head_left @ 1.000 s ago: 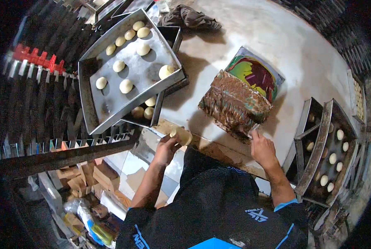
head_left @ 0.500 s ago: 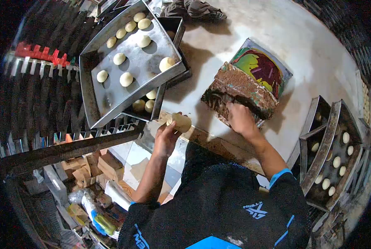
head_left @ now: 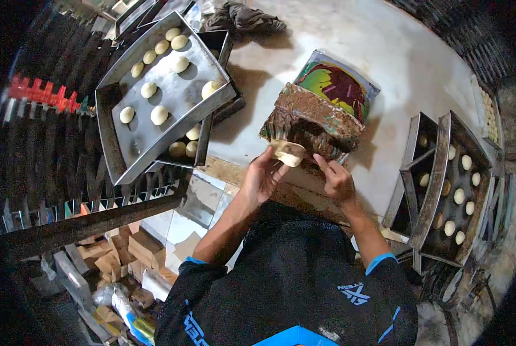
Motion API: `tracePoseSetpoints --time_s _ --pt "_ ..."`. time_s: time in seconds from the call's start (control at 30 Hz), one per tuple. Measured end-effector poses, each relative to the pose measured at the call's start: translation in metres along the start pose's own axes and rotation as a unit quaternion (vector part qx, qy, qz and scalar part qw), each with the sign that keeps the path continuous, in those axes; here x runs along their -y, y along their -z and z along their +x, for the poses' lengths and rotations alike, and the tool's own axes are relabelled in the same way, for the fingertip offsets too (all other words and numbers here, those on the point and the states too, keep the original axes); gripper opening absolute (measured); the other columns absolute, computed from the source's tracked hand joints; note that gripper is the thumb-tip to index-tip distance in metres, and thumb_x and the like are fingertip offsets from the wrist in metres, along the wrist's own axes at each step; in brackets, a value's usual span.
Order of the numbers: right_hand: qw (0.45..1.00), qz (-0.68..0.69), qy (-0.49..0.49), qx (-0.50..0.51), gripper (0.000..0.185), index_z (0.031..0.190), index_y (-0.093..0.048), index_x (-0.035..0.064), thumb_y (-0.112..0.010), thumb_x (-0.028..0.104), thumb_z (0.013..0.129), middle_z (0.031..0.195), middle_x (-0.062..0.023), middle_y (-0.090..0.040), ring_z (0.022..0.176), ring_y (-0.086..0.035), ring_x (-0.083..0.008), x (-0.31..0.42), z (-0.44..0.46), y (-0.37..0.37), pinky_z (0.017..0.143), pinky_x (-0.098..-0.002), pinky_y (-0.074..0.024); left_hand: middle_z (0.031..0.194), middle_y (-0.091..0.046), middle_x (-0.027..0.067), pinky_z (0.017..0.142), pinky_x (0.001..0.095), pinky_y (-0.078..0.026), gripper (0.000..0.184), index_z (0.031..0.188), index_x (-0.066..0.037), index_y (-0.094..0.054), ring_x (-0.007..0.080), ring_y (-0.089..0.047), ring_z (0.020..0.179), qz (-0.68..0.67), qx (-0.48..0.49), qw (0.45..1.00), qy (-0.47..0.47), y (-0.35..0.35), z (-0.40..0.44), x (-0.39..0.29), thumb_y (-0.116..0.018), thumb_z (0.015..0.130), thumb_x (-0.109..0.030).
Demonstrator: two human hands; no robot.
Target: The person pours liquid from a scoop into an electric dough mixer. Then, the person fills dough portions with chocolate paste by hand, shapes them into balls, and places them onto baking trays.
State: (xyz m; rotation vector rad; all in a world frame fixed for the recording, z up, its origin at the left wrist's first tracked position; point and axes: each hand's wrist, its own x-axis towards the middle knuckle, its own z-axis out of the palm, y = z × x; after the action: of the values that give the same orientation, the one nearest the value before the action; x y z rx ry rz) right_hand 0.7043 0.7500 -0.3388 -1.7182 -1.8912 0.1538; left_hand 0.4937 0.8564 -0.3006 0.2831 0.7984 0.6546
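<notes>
My left hand (head_left: 262,176) holds a flattened piece of pale dough (head_left: 288,153), which has a brown smear on its upper face. Close to the dough's right edge is my right hand (head_left: 336,180), fingers curled with the index finger extended; whatever it grips is too small to make out. Just beyond both hands lies an opened bag of brown filling (head_left: 312,130), its rim folded back and smeared. The bag's printed part (head_left: 338,86) shows yellow, green and dark red.
At the left, a metal tray (head_left: 139,132) with several dough balls rests on another tray. More trays (head_left: 436,190) holding dough balls stand at the right. A dark cloth (head_left: 243,18) lies at the back of the table (head_left: 408,69). Cardboard boxes (head_left: 145,248) are below left.
My right hand has come out of the bag's opening toward the dough. My left hand has moved up and right, and the dough now shows a brown smear.
</notes>
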Motion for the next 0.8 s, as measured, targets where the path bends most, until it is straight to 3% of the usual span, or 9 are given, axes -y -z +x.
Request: tracePoseSetpoints --time_s 0.13,0.27,0.4,0.47,0.53,0.57,0.6,0.7,0.8 --pt "0.989 -0.088 -0.115 0.021 0.045 0.120 -0.064 0.0047 -0.056 -0.005 0.077 0.095 -0.0132 -0.060 0.075 -0.061 -0.0311 -0.013 -0.036 0.015 0.065 -0.0388 -0.0541 0.122 -0.059 0.0077 0.091 0.0297 -0.054 0.038 0.127 -0.006 -0.053 0.0187 -0.060 0.108 -0.003 -0.016 0.999 -0.029 0.009 -0.008 -0.007 -0.049 0.099 -0.031" --pt "0.990 -0.135 -0.024 -0.024 0.035 0.114 -0.066 0.0017 -0.063 0.003 0.079 0.105 -0.0165 -0.060 0.080 -0.064 -0.0327 0.016 -0.012 0.031 0.066 -0.0375 -0.0555 0.127 -0.057 0.0106 0.095 0.0334 -0.054 0.042 0.132 -0.003 -0.048 0.0212 -0.059 0.113 -0.052 0.098 0.990 -0.088 0.002 -0.031 -0.017 -0.048 0.099 -0.028" --pt "0.823 0.536 -0.182 -0.036 0.034 0.103 -0.066 -0.0047 -0.071 0.024 0.084 0.111 -0.0191 -0.058 0.096 -0.063 -0.0306 0.121 0.048 0.023 0.081 -0.0344 -0.0510 0.129 -0.055 0.0138 0.101 0.0347 -0.047 0.047 0.139 0.003 -0.040 0.0238 -0.057 0.115 0.053 0.120 0.971 -0.198 -0.007 -0.061 -0.002 -0.052 0.097 -0.014" --pt "0.974 0.209 -0.019 -0.090 0.041 0.105 -0.064 -0.0062 -0.075 0.024 0.079 0.111 -0.0202 -0.058 0.098 -0.062 -0.0322 0.168 0.071 0.039 0.084 -0.0375 -0.0499 0.142 -0.038 0.0233 0.106 0.0440 -0.036 0.066 0.144 0.008 -0.025 0.0320 -0.044 0.128 0.353 0.037 0.815 -0.458 0.014 -0.066 0.010 -0.058 0.090 -0.008" --pt "0.983 0.136 0.003 -0.121 0.044 0.106 -0.064 -0.0065 -0.077 0.022 0.075 0.113 -0.0205 -0.057 0.096 -0.063 -0.0343 0.211 0.074 0.037 0.082 -0.0377 -0.0510 0.140 -0.035 0.0274 0.106 0.0465 -0.033 0.069 0.144 0.010 -0.020 0.0367 -0.041 0.129 0.591 -0.074 0.561 -0.575 0.006 -0.115 -0.009 -0.058 0.088 -0.006" --pt "0.981 0.140 0.017 -0.131 0.040 0.105 -0.064 -0.0064 -0.076 0.018 0.076 0.111 -0.0195 -0.059 0.093 -0.064 -0.0330 0.229 0.073 0.035 0.080 -0.0367 -0.0519 0.137 -0.037 0.0289 0.104 0.0439 -0.036 0.075 0.146 0.010 -0.014 0.0377 -0.043 0.125 0.614 -0.087 0.522 -0.586 0.010 -0.137 -0.015 -0.057 0.087 -0.005" --pt "0.979 0.145 0.030 -0.138 0.035 0.104 -0.065 -0.0062 -0.075 0.015 0.077 0.109 -0.0186 -0.061 0.090 -0.065 -0.0318 0.247 0.070 0.034 0.078 -0.0357 -0.0528 0.137 -0.037 0.0289 0.104 0.0439 -0.036 0.075 0.146 0.010 -0.014 0.0377 -0.043 0.125 0.613 -0.099 0.523 -0.584 0.020 -0.153 -0.017 -0.057 0.087 -0.005" --pt "0.956 0.114 0.193 -0.190 0.024 0.099 -0.066 -0.0057 -0.071 0.008 0.080 0.104 -0.0167 -0.061 0.088 -0.064 -0.0307 0.283 0.065 0.037 0.077 -0.0369 -0.0536 0.142 -0.038 0.0196 0.101 0.0381 -0.040 0.084 0.150 0.007 -0.008 0.0269 -0.045 0.125 0.184 0.027 0.839 -0.511 0.034 -0.204 -0.020 -0.061 0.089 -0.015" --pt "0.922 0.258 0.268 -0.103 0.020 0.095 -0.068 -0.0029 -0.073 0.004 0.077 0.097 -0.0134 -0.065 0.086 -0.065 -0.0290 0.320 0.052 0.043 0.076 -0.0360 -0.0542 0.141 -0.041 0.0159 0.099 0.0354 -0.040 0.075 0.145 0.005 -0.031 0.0236 -0.048 0.120 0.096 0.111 0.859 -0.490 0.081 -0.241 -0.026 -0.067 0.089 -0.031"
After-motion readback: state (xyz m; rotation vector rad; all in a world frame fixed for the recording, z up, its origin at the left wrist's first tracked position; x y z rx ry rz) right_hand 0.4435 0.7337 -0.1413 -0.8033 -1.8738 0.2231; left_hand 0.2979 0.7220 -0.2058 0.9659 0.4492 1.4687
